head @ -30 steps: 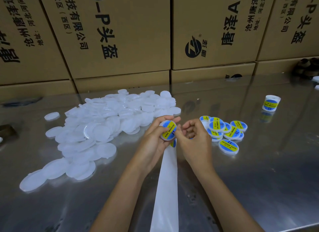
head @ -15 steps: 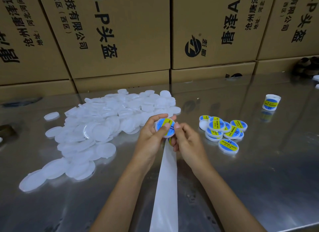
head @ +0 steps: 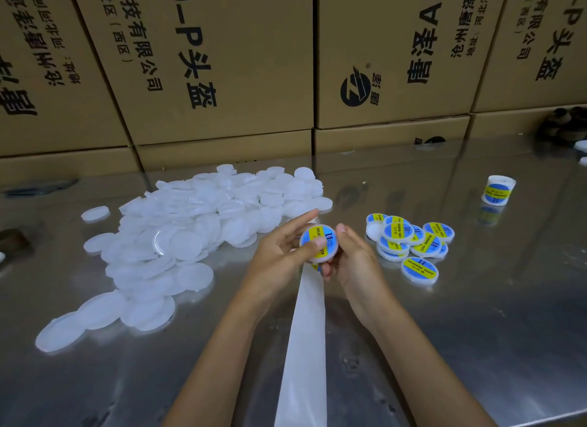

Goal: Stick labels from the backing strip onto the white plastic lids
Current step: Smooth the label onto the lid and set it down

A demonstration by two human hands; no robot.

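Left hand (head: 279,252) grips labelled lid (head: 319,243) by rim, thumb pressing; right hand (head: 352,261) cradles opposite edge; lid likely light, stiff, slick.

lid pile (head: 190,236) left, labelled lids (head: 409,245) right

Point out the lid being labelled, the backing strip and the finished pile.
lid being labelled (head: 320,240), head view, blue label face
backing strip (head: 306,347), head view, mid-length
finished pile (head: 413,239), head view, a top lid's label
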